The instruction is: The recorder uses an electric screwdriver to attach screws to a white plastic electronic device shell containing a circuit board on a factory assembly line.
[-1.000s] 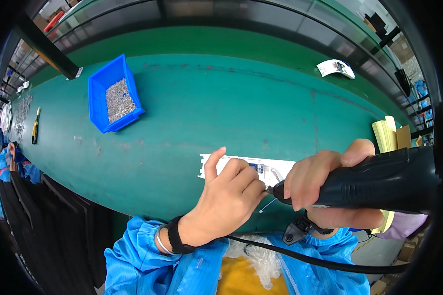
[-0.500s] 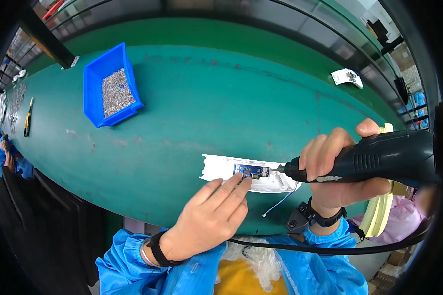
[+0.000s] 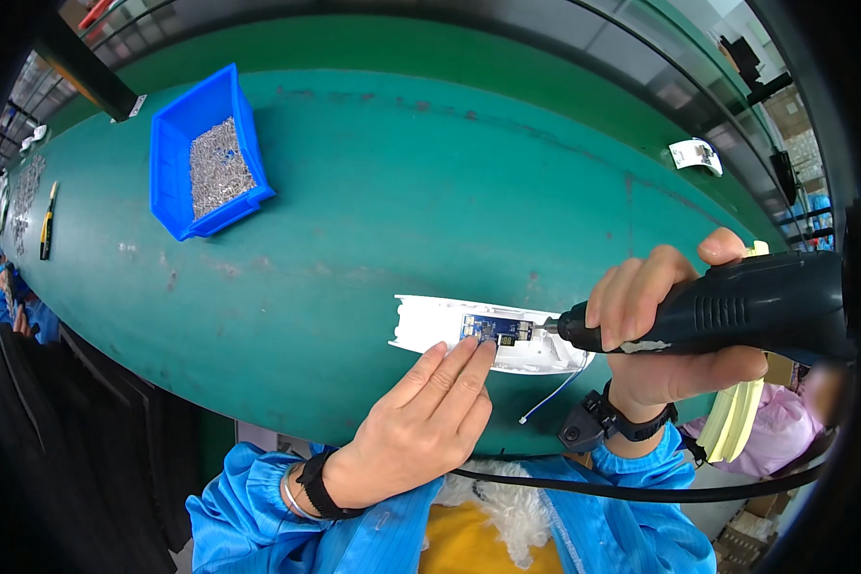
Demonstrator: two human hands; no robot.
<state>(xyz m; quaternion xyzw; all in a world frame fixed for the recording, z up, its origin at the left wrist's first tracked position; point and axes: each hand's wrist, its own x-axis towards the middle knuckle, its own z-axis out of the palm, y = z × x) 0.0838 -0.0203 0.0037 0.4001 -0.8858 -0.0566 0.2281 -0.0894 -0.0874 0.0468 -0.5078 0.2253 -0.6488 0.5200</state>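
A white plastic housing (image 3: 426, 323) lies on the green table in front of me, with a small blue circuit board (image 3: 485, 327) set inside it. My left hand (image 3: 419, 426) rests its outstretched fingertips on the board's near edge. Wrapped round a dark electric screwdriver (image 3: 727, 311), my right hand (image 3: 646, 306) holds the tool level from the right. The bit (image 3: 550, 326) reaches the right end of the board; the screw under it is too small to make out. A thin cable with a small plug (image 3: 550, 400) trails from the housing's near side.
At the back left stands a blue bin (image 3: 177, 172) of small screws. A yellow-and-black tool (image 3: 48, 222) lies at the far left. Another white part (image 3: 695, 156) sits at the back right. Yellow strips (image 3: 734, 426) and a black cord (image 3: 641, 493) are close to my right arm.
The view has shifted slightly, so the bin sits a little further left and up. My left fingertips remain on the board, and the screwdriver stays at its right end.
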